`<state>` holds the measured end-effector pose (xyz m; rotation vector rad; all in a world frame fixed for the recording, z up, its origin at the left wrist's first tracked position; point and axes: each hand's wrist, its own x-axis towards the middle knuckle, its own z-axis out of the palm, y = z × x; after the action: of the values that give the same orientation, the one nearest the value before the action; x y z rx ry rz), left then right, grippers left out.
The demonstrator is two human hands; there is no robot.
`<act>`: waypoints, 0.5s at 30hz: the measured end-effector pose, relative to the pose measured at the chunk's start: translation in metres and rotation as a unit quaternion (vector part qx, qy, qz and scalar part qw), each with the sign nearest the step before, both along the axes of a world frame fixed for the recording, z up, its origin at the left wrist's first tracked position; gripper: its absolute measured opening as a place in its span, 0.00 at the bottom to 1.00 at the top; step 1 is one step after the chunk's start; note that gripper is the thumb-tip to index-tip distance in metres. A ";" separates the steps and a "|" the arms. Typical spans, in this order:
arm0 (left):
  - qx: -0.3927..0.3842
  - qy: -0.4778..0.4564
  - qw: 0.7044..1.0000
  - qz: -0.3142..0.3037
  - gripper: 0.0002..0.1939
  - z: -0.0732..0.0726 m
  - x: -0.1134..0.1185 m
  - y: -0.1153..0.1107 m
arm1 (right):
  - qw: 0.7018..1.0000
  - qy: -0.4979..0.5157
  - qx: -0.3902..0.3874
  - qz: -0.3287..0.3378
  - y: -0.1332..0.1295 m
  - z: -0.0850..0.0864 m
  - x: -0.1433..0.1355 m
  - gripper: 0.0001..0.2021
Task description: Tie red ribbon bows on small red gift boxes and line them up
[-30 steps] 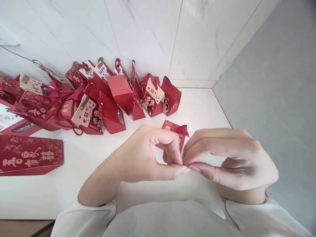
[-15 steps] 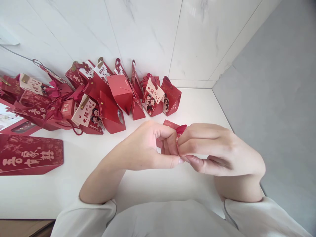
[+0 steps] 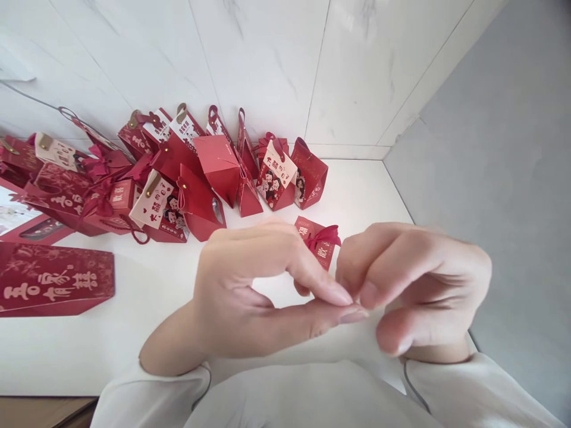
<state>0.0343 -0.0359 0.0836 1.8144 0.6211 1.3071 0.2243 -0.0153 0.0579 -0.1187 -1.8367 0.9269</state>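
My left hand [image 3: 259,291] is raised over the white table, thumb and forefinger pinched together. Whatever lies between those tips, if anything, is too small to make out. To its right, my right hand [image 3: 419,285] is held with curled fingers, its thumb apart from the forefinger and no object visible in it. The fingertips of both hands meet or nearly meet. Behind them lies a small red box [image 3: 316,238] with a dark red ribbon bow [image 3: 328,235], partly hidden by my hands.
Many red gift boxes [image 3: 200,202] with loops and bows crowd the back and left of the white table [image 3: 147,333]. A larger red box [image 3: 57,282] lies at the left edge. A marbled wall [image 3: 267,65] rises behind.
Both hands have come up nearer the camera and away from the small red box, so its bow shows more. My right thumb has parted from its fingers. The other boxes have not moved.
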 end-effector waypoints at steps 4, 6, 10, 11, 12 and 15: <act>0.014 0.035 0.999 -0.001 0.07 0.005 -0.001 0.001 | 1.000 0.023 -0.009 0.003 -0.002 0.000 -0.004 0.06; 0.008 0.051 0.999 -0.001 0.08 0.007 -0.002 0.002 | 1.000 0.016 -0.015 0.002 -0.002 0.002 -0.004 0.06; 0.013 0.042 0.999 0.018 0.08 0.006 -0.001 0.000 | 0.999 -0.016 -0.028 0.007 0.000 0.005 -0.001 0.06; 0.011 0.042 0.999 0.024 0.08 0.005 0.000 -0.002 | 0.999 -0.021 -0.030 0.012 0.001 0.006 0.000 0.05; 0.007 0.042 0.999 0.029 0.08 0.005 0.000 -0.003 | 0.999 -0.026 -0.032 0.017 0.001 0.006 0.000 0.05; -0.006 0.037 0.999 0.035 0.09 0.003 0.001 -0.006 | 0.998 -0.029 -0.040 0.029 0.002 0.006 0.000 0.06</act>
<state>0.0352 -0.0422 0.0865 1.8530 0.7358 1.2847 0.2239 -0.0134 0.0640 -0.1442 -1.8651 1.0488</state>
